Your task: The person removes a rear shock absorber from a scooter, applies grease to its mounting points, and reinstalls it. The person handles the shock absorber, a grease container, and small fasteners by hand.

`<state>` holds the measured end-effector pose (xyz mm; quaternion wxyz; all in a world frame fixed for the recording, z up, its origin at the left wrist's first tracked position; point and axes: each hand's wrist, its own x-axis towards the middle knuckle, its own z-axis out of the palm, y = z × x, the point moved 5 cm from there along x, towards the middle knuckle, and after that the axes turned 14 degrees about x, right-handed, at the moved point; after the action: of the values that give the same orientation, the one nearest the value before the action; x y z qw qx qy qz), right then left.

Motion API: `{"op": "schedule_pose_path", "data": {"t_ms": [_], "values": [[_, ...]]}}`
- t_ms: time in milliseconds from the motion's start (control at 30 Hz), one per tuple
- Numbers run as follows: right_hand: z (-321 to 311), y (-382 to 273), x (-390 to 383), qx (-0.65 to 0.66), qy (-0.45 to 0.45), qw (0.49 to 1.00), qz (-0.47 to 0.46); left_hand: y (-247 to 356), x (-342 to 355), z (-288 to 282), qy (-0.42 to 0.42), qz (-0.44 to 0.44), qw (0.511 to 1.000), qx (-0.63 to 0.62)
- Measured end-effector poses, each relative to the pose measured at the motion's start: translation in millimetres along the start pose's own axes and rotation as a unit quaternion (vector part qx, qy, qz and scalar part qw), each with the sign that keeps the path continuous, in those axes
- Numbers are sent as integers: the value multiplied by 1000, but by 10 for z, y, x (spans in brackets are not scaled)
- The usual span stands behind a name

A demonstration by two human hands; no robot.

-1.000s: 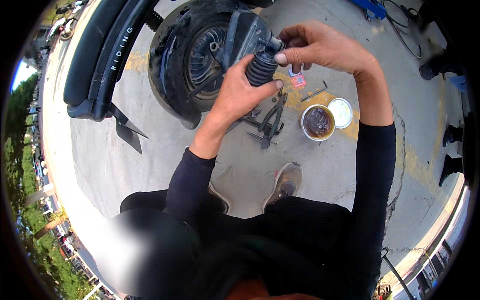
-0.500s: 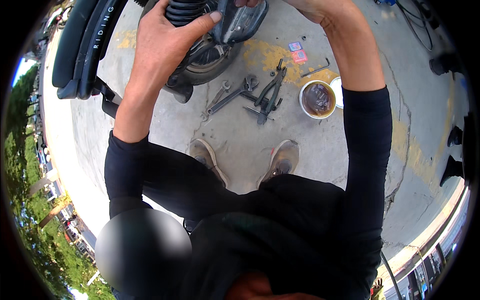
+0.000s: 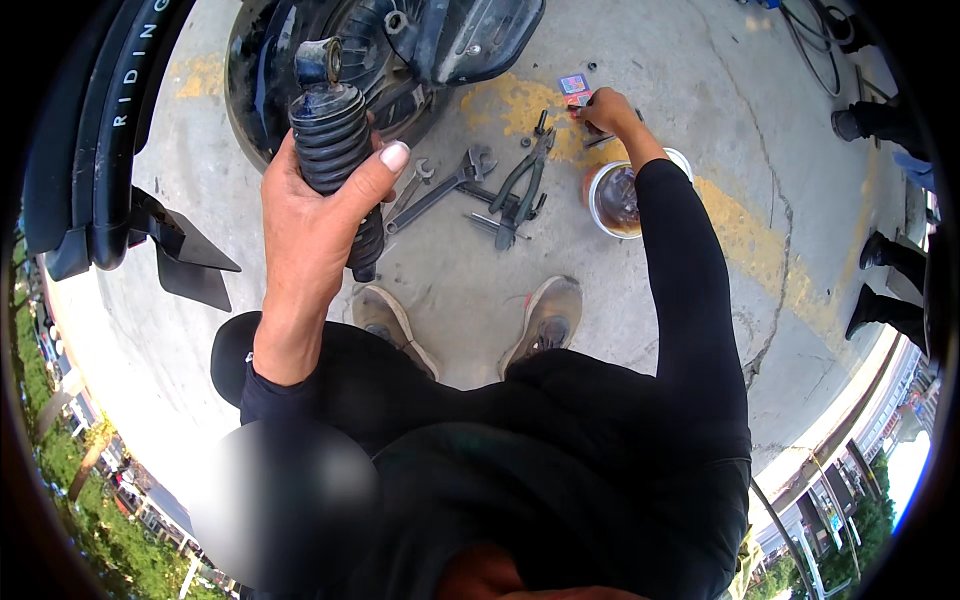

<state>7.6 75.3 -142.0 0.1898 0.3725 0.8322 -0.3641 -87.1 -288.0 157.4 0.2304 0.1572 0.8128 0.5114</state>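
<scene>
My left hand (image 3: 315,210) is wrapped round a shock absorber (image 3: 332,150) with a black ribbed rubber boot. Its metal mounting eye (image 3: 319,62) points up and away from me. On the right, my right hand (image 3: 611,113) is low over the concrete with its fingers curled together, beside a small red and blue packet (image 3: 573,85). What those fingers pinch, if anything, is hidden. A hex key (image 3: 597,142) shows partly under that hand. Just nearer to me stands a round tub (image 3: 596,208) of brown grease, partly covered by my right sleeve.
Pliers (image 3: 523,185), an adjustable wrench (image 3: 437,190) and a smaller wrench (image 3: 411,182) lie on the floor, with bolts among them. A scooter wheel (image 3: 252,95) is at the far left, a black padded seat (image 3: 95,150) beside it. Other people's feet (image 3: 872,250) are at right.
My left hand has drawn the shock absorber away from the wheel, toward me. My right hand has left the scooter and come down to the floor near the packets and hex key.
</scene>
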Motion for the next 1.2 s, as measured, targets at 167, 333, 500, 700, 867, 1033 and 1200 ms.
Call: {"op": "schedule_pose_path", "data": {"t_ms": [167, 333, 500, 700, 867, 1033, 1200], "values": [[51, -204, -183, -136, 98, 985, -41, -49, 49, -46, -8, -13, 1000, -4], [254, -632, -520, -238, 68, 954, -170, -137, 116, 5, -22, -23, 999, 8], [643, -826, -577, -285, 46, 931, -222, -58, 79, 80, 0, -30, 1000, -2], [769, -819, -534, -297, 106, 910, -269, -54, 24, 39, -24, 5, 1000, -6], [638, -692, -483, -146, 141, 953, -225, -7, 133, -6, -25, 30, 999, -16], [-8, -519, -330, 217, 149, 962, -77, 231, 389, -144, -18, 57, 995, -85], [-1189, -1255, -1025, 443, 157, 869, -154, 362, 821, -46, -60, 88, 977, -186]]}}
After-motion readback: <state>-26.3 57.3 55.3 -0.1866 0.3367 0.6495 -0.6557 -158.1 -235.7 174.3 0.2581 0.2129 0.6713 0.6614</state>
